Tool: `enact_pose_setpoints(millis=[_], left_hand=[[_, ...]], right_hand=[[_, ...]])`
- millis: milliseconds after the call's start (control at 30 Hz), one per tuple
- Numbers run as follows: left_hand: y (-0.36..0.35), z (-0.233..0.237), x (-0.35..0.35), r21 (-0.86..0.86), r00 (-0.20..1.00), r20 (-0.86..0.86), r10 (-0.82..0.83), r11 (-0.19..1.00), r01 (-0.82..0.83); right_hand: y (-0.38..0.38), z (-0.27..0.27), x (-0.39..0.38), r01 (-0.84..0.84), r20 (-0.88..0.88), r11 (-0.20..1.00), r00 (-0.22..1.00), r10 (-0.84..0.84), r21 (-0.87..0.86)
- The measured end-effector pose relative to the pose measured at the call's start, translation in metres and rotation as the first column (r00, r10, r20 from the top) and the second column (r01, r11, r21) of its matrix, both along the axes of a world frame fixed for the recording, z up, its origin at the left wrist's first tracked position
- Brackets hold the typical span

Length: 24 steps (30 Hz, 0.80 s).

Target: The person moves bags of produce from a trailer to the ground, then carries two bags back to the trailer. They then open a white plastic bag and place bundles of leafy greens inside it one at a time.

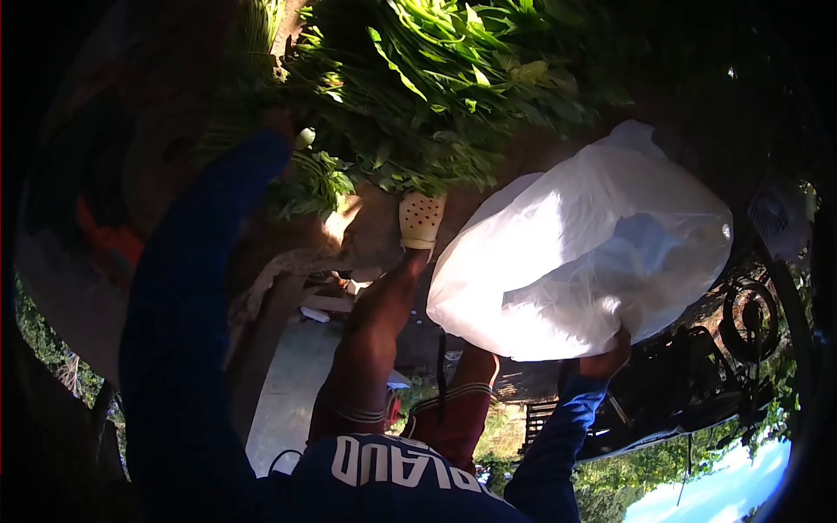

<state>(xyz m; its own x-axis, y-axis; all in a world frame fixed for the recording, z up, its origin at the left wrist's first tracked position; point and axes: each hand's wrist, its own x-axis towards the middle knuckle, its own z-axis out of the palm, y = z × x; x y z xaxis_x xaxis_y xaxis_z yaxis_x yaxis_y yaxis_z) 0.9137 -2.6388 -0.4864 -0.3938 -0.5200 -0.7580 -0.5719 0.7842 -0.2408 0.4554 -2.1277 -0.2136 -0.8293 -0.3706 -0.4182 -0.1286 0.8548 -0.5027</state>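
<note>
A large white plastic bag [545, 231] hangs on the right with its mouth open. My right hand [609, 356] is closed on the bag's near rim. On the left, my left hand [279, 124] reaches into deep shadow among leafy green vegetables [418, 96]. Its fingers are too dark to make out, so whether it grips any stems cannot be told. A small leafy bunch [318, 185] lies right beside that hand. The big heap of long-stemmed greens spreads across the top, partly in bright sun.
My foot in a cream clog [420, 220] stands at the heap's near edge. More stems [257, 35] lie at the upper left. An orange object [106, 237] sits in shadow on the left. A dark wheeled vehicle [697, 375] stands behind at the lower right.
</note>
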Motion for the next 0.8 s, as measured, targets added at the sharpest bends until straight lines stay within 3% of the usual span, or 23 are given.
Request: enact_pose_setpoints(millis=[33,67,100,133,167,200,267,300,367,400,433,500,533,567,667,767,800], left_hand=[[-0.001,0.0,0.005,0.005,0.998,-0.041,0.047,0.999,-0.047],[-0.001,-0.001,0.01,0.019,0.996,-0.053,0.074,0.997,-0.073],[-0.001,0.005,0.012,0.034,0.991,-0.065,0.113,0.993,-0.111],[0.001,0.01,0.015,0.053,0.985,-0.08,0.153,0.987,-0.149],[0.006,0.019,0.021,0.077,0.974,-0.101,0.201,0.978,-0.194],[0.013,0.026,0.028,0.106,0.957,-0.126,0.263,0.962,-0.25],[0.025,0.047,0.04,0.169,0.916,-0.168,0.364,0.926,-0.337],[0.031,0.059,0.05,0.191,0.891,-0.187,0.413,0.905,-0.38],[0.04,0.087,0.061,0.252,0.816,-0.259,0.517,0.852,-0.46],[0.043,0.099,0.064,0.282,0.768,-0.298,0.567,0.821,-0.497],[0.045,0.112,0.065,0.326,0.709,-0.332,0.622,0.781,-0.533],[0.051,0.145,0.065,0.412,0.583,-0.372,0.722,0.691,-0.594],[0.057,0.166,0.065,0.456,0.512,-0.376,0.773,0.635,-0.623],[0.065,0.189,0.064,0.499,0.437,-0.371,0.819,0.573,-0.65],[0.099,0.273,0.07,0.63,0.127,-0.293,0.947,0.292,-0.72],[0.13,0.343,0.056,0.75,-0.178,-0.227,0.957,0.056,-0.659],[0.141,0.358,0.045,0.788,-0.26,-0.2,0.945,-0.003,-0.616]], right_hand=[[-0.003,0.0,0.0,0.294,0.136,0.951,0.95,-0.279,-0.099],[-0.005,-0.001,0.0,0.568,0.292,0.808,0.808,-0.512,-0.154],[-0.004,-0.001,0.001,0.57,0.294,0.807,0.806,-0.513,-0.154],[-0.003,-0.001,0.002,0.274,0.122,0.957,0.957,-0.263,-0.09],[-0.002,-0.001,0.002,-0.041,-0.027,0.999,0.999,0.041,0.029],[-0.002,-0.001,0.002,-0.041,-0.028,0.999,0.999,0.042,0.029],[-0.005,-0.002,0.002,0.365,0.202,0.921,0.92,-0.335,-0.134],[-0.007,-0.002,0.002,0.365,0.199,0.921,0.921,-0.336,-0.138],[-0.01,0.0,0.003,0.102,0.099,0.993,0.99,-0.096,-0.053],[-0.003,-0.005,0.0,0.383,0.265,0.907,0.905,-0.332,-0.174],[-0.005,-0.003,-0.001,0.405,0.314,0.886,0.891,-0.328,-0.226],[-0.001,-0.005,-0.005,0.718,0.602,0.655,0.637,-0.481,-0.236],[-0.005,-0.003,-0.006,0.739,0.629,0.641,0.602,-0.492,-0.206],[-0.01,0.002,-0.01,0.867,0.776,0.472,0.405,-0.484,-0.158],[0.013,-0.012,-0.008,0.852,0.795,0.449,0.459,-0.396,-0.268],[0.012,-0.012,-0.004,0.848,0.84,0.458,0.438,-0.32,-0.267],[0.011,-0.01,-0.002,0.426,0.499,0.746,0.854,-0.146,-0.512]])
